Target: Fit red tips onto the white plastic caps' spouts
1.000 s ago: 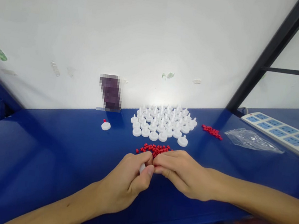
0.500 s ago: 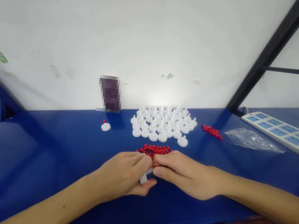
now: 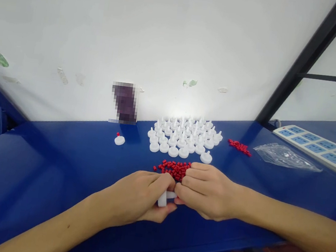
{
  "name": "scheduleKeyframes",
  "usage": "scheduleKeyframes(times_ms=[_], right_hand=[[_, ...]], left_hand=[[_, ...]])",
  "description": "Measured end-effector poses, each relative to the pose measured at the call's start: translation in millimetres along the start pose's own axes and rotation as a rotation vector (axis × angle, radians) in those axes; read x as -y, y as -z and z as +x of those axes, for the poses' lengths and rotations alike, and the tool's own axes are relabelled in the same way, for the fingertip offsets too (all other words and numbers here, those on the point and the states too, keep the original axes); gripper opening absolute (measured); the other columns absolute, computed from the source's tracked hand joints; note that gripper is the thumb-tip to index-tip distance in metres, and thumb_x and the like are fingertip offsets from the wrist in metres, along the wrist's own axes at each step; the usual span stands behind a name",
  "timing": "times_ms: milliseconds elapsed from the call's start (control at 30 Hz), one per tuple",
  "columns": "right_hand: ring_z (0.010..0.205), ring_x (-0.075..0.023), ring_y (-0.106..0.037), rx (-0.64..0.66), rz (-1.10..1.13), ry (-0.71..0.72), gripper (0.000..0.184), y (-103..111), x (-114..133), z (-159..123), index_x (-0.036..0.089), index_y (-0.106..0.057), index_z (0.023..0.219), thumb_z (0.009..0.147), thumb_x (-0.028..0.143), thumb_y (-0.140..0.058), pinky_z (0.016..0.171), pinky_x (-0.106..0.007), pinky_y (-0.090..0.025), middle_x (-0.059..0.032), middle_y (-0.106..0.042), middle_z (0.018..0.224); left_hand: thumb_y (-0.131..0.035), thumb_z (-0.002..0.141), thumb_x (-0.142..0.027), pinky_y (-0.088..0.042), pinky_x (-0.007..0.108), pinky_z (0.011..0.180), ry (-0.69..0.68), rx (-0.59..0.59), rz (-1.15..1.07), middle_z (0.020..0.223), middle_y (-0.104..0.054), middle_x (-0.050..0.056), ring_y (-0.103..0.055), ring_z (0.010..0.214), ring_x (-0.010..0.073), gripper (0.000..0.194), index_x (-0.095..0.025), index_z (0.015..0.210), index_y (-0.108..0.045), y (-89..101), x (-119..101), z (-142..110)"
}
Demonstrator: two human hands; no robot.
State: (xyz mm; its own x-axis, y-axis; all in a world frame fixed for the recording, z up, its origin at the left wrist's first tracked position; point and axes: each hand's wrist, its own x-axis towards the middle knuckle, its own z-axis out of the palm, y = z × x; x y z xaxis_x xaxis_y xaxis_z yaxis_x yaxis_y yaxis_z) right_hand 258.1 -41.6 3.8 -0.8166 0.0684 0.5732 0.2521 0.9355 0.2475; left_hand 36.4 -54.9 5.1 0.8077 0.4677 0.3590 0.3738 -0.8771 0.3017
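My left hand [image 3: 144, 194] is closed around a white nozzle cap [image 3: 162, 199], its round base in the fingers and its spout turned to the right. At the spout's end, the fingers of my right hand [image 3: 205, 192] are pinched together. A trace of red shows there, from a small red cap mostly hidden by the fingertips. Just beyond both hands lies a pile of small red caps [image 3: 175, 167]. Behind that pile, several white nozzle caps [image 3: 181, 140] stand with their spouts up. One white nozzle cap with a red tip [image 3: 119, 140] lies apart on the left.
A second heap of red caps [image 3: 239, 147] and a clear plastic bag [image 3: 286, 156] lie to the right on the blue table [image 3: 68, 163]. Farther right is a power strip [image 3: 321, 149]. A blurred dark object [image 3: 124, 102] leans against the wall.
My right hand has turned and its fingers have curled around the spout's end. The white nozzle cap now points to the right and shows more between my hands.
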Motion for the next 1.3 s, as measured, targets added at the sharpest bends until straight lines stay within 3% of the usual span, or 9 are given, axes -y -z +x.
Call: scheduleKeyframes(times_ms=[133,367,533,600,700,833,933,1133,1300], right_hand=[[0.057,-0.0134,-0.034,-0.007,-0.071,0.055,0.037,3,0,2,0.017,-0.058,0.070,0.101,0.018,-0.037,0.054,-0.030,-0.028,0.0013,-0.042,0.058],[0.057,-0.0131,-0.035,-0.016,-0.071,0.068,0.037,4,0,2,0.016,-0.057,0.071,0.102,0.020,-0.038,0.053,-0.030,-0.029,0.0013,-0.042,0.059],[0.056,-0.0123,-0.037,-0.070,-0.136,0.158,0.025,5,1,4,0.015,-0.062,0.075,0.097,0.018,-0.051,0.052,-0.030,-0.029,0.0019,-0.046,0.059],[0.056,-0.0123,-0.038,-0.055,-0.098,0.137,0.025,5,1,3,0.014,-0.062,0.076,0.097,0.018,-0.050,0.053,-0.030,-0.031,0.0016,-0.049,0.059],[0.057,-0.0129,-0.043,0.062,-0.018,0.008,0.031,4,-3,1,0.015,-0.061,0.082,0.103,0.025,-0.040,0.056,-0.029,-0.033,0.0004,-0.055,0.063],[0.060,-0.0156,-0.053,0.314,-0.050,-0.328,0.042,5,-16,-5,0.016,-0.059,0.107,0.102,0.051,-0.037,0.058,-0.029,-0.032,-0.0022,-0.063,0.071],[0.066,-0.0186,-0.058,0.373,-0.113,-0.465,0.037,4,-30,-10,0.015,-0.057,0.117,0.104,0.041,-0.034,0.063,-0.030,-0.031,-0.0053,-0.067,0.077],[0.057,-0.0172,-0.056,0.357,-0.218,-0.690,0.031,-9,-48,2,0.015,-0.060,0.114,0.103,0.035,-0.039,0.078,-0.036,-0.032,-0.0006,-0.065,0.063],[0.052,-0.0166,-0.052,0.392,-0.132,-0.693,0.031,-23,-50,12,0.013,-0.063,0.116,0.102,0.033,-0.042,0.083,-0.036,-0.035,0.0023,-0.058,0.051]], left_hand=[[-0.047,0.096,-0.030,-0.032,0.020,0.046,0.186,0.172,-0.423,0.064,-0.051,-0.007,-0.043,0.051,0.0086,0.013,-0.021,0.088,-0.044,5.8,-5,0],[-0.047,0.096,-0.035,-0.029,0.023,0.049,0.256,0.175,-0.556,0.062,-0.043,-0.007,-0.034,0.053,0.0091,0.021,-0.020,0.081,-0.044,8.5,-8,1],[-0.038,0.099,-0.050,-0.029,0.023,0.045,0.451,0.342,-1.029,0.056,-0.035,-0.006,-0.030,0.049,0.0092,0.041,-0.018,0.077,-0.052,12.4,-11,1],[-0.039,0.098,-0.052,-0.029,0.022,0.045,0.476,0.352,-1.080,0.056,-0.033,-0.007,-0.029,0.048,0.0093,0.042,-0.018,0.079,-0.054,12.3,-11,1],[-0.044,0.098,-0.044,-0.037,0.023,0.054,0.422,0.228,-0.821,0.067,-0.043,-0.003,-0.039,0.059,0.0108,0.034,-0.018,0.080,-0.055,9.7,-3,1],[-0.044,0.098,-0.036,-0.043,0.027,0.071,0.437,-0.165,-0.382,0.087,-0.052,0.001,-0.051,0.078,0.0145,0.028,-0.018,0.082,-0.057,7.7,29,-3],[-0.047,0.095,-0.038,-0.045,0.029,0.069,0.526,-0.339,-0.182,0.091,-0.054,0.003,-0.054,0.079,0.0170,0.027,-0.017,0.087,-0.061,12.6,59,-8],[-0.047,0.095,-0.037,-0.044,0.038,0.078,0.618,-0.251,0.327,0.099,-0.061,0.007,-0.054,0.090,0.0252,0.024,-0.018,0.100,-0.061,18.0,93,-18],[-0.055,0.093,-0.042,-0.044,0.037,0.073,0.671,-0.202,0.410,0.091,-0.063,0.006,-0.054,0.087,0.0262,0.023,-0.020,0.094,-0.060,18.0,103,-19]])
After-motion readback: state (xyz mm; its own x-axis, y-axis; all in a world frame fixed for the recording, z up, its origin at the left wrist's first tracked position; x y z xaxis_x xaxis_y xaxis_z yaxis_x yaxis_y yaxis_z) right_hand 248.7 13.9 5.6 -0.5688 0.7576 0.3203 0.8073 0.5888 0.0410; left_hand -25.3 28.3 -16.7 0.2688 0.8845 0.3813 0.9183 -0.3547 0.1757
